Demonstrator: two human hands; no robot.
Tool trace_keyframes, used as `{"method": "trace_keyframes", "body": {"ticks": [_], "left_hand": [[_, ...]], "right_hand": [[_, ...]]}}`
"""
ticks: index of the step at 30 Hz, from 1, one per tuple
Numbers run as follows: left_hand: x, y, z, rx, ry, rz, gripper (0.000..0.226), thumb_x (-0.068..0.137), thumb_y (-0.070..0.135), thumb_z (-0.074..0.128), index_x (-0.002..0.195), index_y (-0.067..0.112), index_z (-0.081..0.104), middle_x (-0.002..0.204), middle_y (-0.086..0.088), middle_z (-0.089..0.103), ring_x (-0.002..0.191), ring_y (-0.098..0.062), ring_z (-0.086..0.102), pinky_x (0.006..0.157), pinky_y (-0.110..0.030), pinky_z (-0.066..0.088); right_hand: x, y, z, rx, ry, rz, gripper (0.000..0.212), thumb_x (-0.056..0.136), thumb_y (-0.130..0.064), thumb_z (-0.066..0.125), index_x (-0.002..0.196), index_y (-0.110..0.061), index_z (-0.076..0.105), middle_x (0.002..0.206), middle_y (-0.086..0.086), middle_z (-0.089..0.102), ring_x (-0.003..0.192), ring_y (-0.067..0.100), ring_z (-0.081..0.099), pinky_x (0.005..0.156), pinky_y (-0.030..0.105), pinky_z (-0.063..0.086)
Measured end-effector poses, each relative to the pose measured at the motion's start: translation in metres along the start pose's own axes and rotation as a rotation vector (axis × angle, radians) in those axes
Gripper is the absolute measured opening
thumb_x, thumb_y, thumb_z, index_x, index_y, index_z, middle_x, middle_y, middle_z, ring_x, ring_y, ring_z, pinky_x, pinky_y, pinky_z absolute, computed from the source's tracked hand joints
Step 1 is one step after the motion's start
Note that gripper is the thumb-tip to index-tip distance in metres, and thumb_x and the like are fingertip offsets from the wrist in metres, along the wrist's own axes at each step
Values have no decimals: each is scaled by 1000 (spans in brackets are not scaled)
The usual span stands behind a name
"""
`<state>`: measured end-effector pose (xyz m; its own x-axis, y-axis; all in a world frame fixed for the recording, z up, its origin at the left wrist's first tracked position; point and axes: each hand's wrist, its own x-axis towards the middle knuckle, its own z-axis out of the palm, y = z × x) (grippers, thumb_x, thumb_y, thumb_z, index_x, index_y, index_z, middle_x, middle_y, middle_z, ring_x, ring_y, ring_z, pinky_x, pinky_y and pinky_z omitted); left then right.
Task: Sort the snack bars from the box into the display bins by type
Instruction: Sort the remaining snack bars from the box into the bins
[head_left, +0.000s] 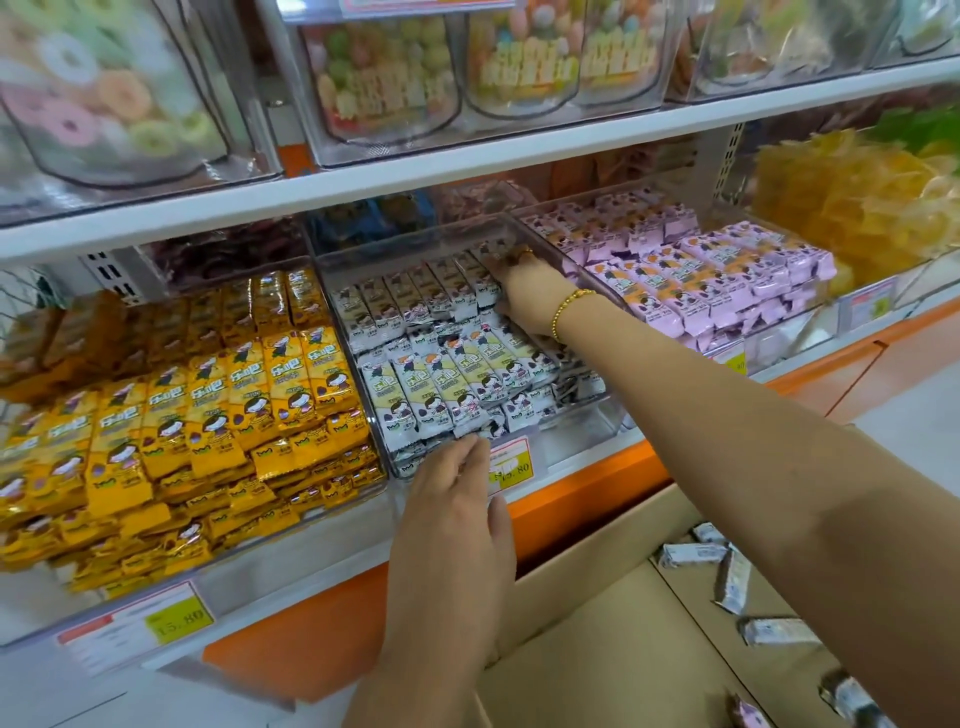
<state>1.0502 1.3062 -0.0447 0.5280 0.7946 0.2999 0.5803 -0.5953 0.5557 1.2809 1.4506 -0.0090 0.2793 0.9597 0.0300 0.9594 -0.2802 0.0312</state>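
Three clear display bins sit side by side on the middle shelf. The middle bin (582, 431) holds white snack bars (447, 384) in rows. My right hand (530, 296) reaches to the back right of this bin, fingers and thumb closed around the end bars of the rear row. My left hand (452, 509) rests open against the bin's front wall, fingertips touching the front bars. Yellow snack bars (208, 415) fill the left bin, purple snack bars (727, 270) the right one. The cardboard box (587, 649) lies below, with several loose white bars (691, 553) inside.
Price tags (511, 465) hang on the orange shelf edge. The upper shelf (467, 161) carries clear tubs of coloured sweets close above the bins. Yellow dried fruit (857, 197) fills a bin at far right. My right forearm crosses over the box.
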Motion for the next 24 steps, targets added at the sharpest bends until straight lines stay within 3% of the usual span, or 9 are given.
{"method": "trace_keyframes", "body": {"ticks": [4,6,8,9,12,15,17,19,24], "left_hand": [[1,3,5,-24,48,41,44,94,20,55,137,21,49,136,11,46,126,-1,36,94,3,13],[-5,8,14,-88,75,128,30,91,18,58,121,20,62,118,10,57,110,0,46,89,5,22],[-17,12,31,-151,39,175,11,92,21,59,99,21,66,97,10,62,89,-2,53,79,-8,39],[-25,11,43,-166,-1,168,8,92,23,58,91,20,66,88,10,62,80,-3,55,72,-16,43],[-63,0,84,-78,-204,64,20,95,33,50,82,23,60,78,8,63,71,-9,58,62,-29,47],[-112,-12,113,10,-446,-4,18,97,34,47,85,24,57,80,9,60,70,-4,55,56,-12,36],[-144,-20,126,38,-570,22,12,96,32,50,95,23,58,88,10,58,74,-2,52,56,-10,36],[-170,-28,132,58,-679,74,9,95,33,52,99,27,57,92,15,54,78,2,51,59,-8,37],[-195,-52,136,182,-739,217,15,91,29,60,101,18,64,94,4,61,90,-16,57,73,-24,39]], "right_hand": [[-39,6,-17,83,-30,-44,55,96,-20,52,146,-13,30,142,24,36,123,38,46,98,39,41],[-80,15,-27,98,113,-85,40,96,-24,52,133,-11,49,136,20,45,114,34,53,85,34,43],[-128,27,-27,145,268,-139,24,95,-27,52,101,-6,64,102,14,63,90,29,59,67,30,36],[-153,33,-22,196,268,-154,26,95,-28,53,87,-5,64,81,10,63,75,26,55,61,31,32],[-223,61,20,294,19,-134,31,93,-29,57,69,-11,55,59,-1,48,56,14,41,54,30,22],[-284,102,92,301,-298,31,28,91,-28,55,70,-10,57,68,5,60,62,17,53,58,28,36],[-325,128,137,272,-510,160,25,92,-24,54,86,-3,66,86,14,67,79,27,61,71,35,47],[-364,150,167,267,-659,292,24,92,-22,53,104,-4,65,104,11,65,98,27,60,85,32,46],[-425,228,246,309,-827,648,43,87,-38,59,121,-13,61,125,10,60,113,26,56,95,34,46]]}}
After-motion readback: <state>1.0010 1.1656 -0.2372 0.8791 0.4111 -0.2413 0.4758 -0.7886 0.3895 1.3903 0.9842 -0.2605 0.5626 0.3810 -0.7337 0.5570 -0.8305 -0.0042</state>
